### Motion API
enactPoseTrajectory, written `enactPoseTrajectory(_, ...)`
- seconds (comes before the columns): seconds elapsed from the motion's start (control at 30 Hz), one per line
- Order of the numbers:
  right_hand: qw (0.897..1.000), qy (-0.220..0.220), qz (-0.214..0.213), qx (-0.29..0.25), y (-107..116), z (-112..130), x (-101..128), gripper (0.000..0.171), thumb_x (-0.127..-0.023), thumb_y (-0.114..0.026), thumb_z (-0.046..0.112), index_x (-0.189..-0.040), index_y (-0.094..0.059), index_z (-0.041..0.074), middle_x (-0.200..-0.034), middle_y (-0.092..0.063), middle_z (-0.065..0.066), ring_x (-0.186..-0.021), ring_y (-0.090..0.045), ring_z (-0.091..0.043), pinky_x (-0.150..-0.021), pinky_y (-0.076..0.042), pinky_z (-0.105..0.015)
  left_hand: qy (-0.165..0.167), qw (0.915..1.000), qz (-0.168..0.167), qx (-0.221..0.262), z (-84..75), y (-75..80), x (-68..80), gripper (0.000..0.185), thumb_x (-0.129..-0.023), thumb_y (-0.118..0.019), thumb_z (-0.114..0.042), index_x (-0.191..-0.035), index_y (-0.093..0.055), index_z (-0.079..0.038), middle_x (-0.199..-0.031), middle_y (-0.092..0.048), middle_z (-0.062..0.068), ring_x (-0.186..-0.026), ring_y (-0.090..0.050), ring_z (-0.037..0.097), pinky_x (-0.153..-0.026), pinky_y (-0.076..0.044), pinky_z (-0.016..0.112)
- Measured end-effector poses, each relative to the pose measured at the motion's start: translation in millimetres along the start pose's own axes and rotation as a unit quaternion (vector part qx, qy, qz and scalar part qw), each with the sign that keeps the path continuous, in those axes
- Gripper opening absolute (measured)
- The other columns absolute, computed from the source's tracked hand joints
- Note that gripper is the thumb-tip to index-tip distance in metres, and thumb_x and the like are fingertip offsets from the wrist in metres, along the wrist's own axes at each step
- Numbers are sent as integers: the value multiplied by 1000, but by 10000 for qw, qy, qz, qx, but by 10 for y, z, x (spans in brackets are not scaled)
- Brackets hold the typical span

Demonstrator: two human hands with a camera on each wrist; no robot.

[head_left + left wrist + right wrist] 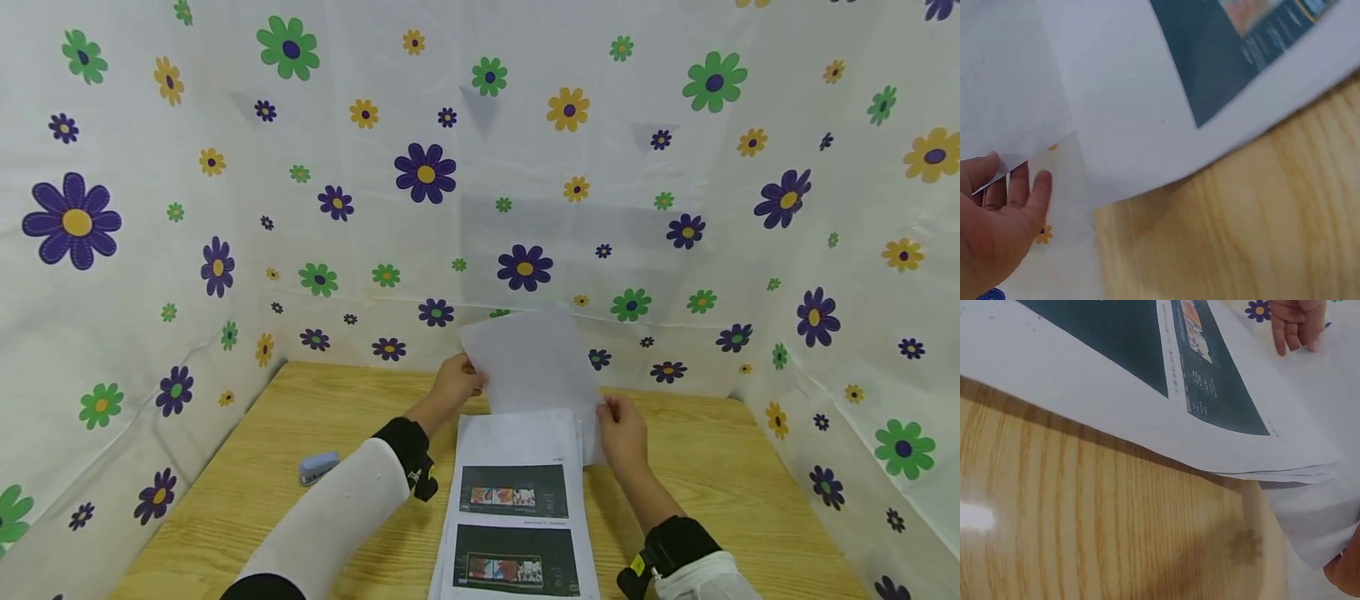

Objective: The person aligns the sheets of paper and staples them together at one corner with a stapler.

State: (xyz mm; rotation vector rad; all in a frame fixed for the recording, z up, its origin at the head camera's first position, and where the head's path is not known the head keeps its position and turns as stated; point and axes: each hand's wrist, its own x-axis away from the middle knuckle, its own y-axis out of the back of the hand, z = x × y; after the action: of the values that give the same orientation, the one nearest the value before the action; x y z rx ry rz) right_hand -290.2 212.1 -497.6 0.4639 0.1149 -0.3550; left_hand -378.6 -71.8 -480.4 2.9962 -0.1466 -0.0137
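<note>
Nearest the person, a stack of printed pages (517, 517) lies flat on the wooden table (247, 467), running from the near edge toward the middle. Its top page shows two dark printed panels with small coloured pictures inside. The right wrist view shows several page edges layered at one corner of the stack.

To the left of the stack, well apart from it, a small pale blue stapler (318, 467) rests on the table, near the white sleeve (330, 521) of the left arm.

Just beyond the far end of the stack, both hands hold a blank sheet of paper (536, 367) lifted off the table and tilted upward. The left hand (457, 382) pinches the sheet's left edge, thumb on one face and fingers behind, as the left wrist view shows. The right hand (622, 433) grips the sheet's lower right corner, close to the stack's far right corner.

Behind and to both sides stands a white cloth backdrop (150, 208) printed with purple, green and yellow flowers, meeting the table at its far edge.
</note>
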Motion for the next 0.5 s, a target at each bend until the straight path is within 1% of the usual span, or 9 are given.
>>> enactPoseTrajectory(0.13,9999,112,9,-131,12,17,-4,22,-107,-52,14,-122,-61,1,-114,-65,-17,-98,-57,-26,-78,-48,-29,-252,9987,44,445,-105,11,-22,11,-100,-60,2,-108,-54,4,-98,-55,10,-94,-60,24,-99,-53,54)
enactPoseTrajectory(0.23,9997,189,26,-175,30,30,-12,21,-107,-53,14,-121,-61,1,-114,-66,-18,-98,-58,-26,-77,-47,-26,-497,9977,25,453,-205,7,-21,9,-100,-61,-1,-100,-53,0,-95,-53,7,-93,-58,22,-97,-54,54)
enactPoseTrajectory(0.3,9996,232,30,-182,45,41,-24,20,-107,-53,14,-120,-61,0,-114,-66,-18,-99,-59,-26,-77,-48,-26,-647,9969,0,447,-284,-3,-15,11,-100,-63,-3,-98,-53,-2,-93,-53,6,-92,-57,22,-96,-54,52)
enactPoseTrajectory(0.37,9994,262,27,-204,62,53,-43,20,-106,-53,14,-119,-60,0,-115,-67,-18,-101,-61,-27,-80,-49,-29,-807,9958,-19,430,-365,-16,-11,12,-100,-63,-5,-96,-53,-4,-92,-53,5,-92,-56,22,-92,-55,48)
enactPoseTrajectory(0.43,9993,295,42,-239,84,75,-58,20,-106,-53,13,-119,-59,-1,-117,-66,-20,-103,-61,-30,-83,-50,-35,-933,9946,-33,447,-444,-29,-8,12,-101,-64,-6,-95,-53,-6,-91,-53,5,-91,-56,21,-89,-56,43)
enactPoseTrajectory(0.5,9992,306,65,-237,108,107,-66,22,-106,-53,13,-123,-58,-1,-121,-65,-21,-109,-61,-32,-89,-51,-40,-1055,9934,-68,440,-531,-44,0,14,-100,-64,-6,-93,-53,-7,-90,-53,4,-90,-55,20,-85,-55,37)
